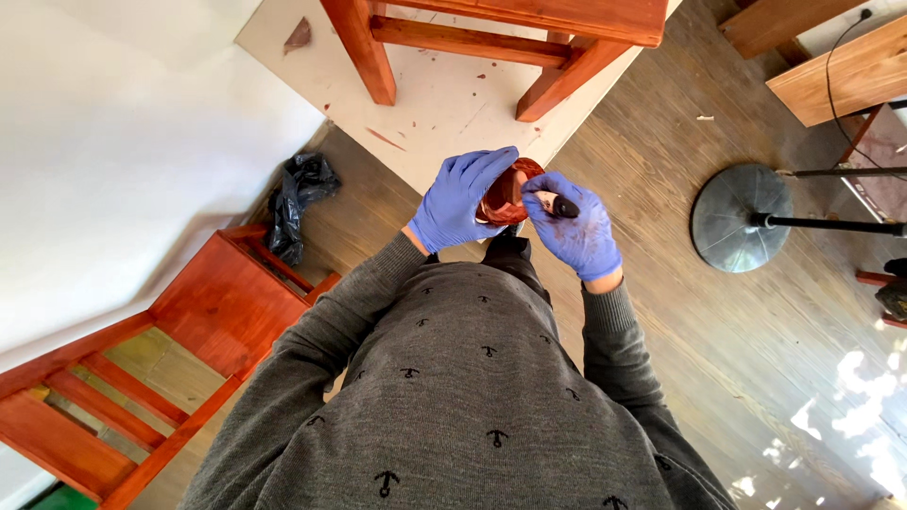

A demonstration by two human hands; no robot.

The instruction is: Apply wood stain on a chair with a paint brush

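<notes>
I look straight down over my grey sweater at both hands, which wear blue gloves. My left hand [460, 198] wraps around a small round container [504, 196] coated inside with red-brown stain. My right hand [576, 231] grips a brush with a dark handle [559, 204], its tip resting at the container's rim. The right glove is smeared with dark stain. The brush's bristles are hidden inside the container.
A red-stained wooden chair [203, 316] stands at the lower left beside a black plastic bag [299, 201]. A stained wooden frame [472, 42] rests on a spattered white sheet [444, 104] ahead. A round metal stand base [740, 217] sits on the wooden floor at right.
</notes>
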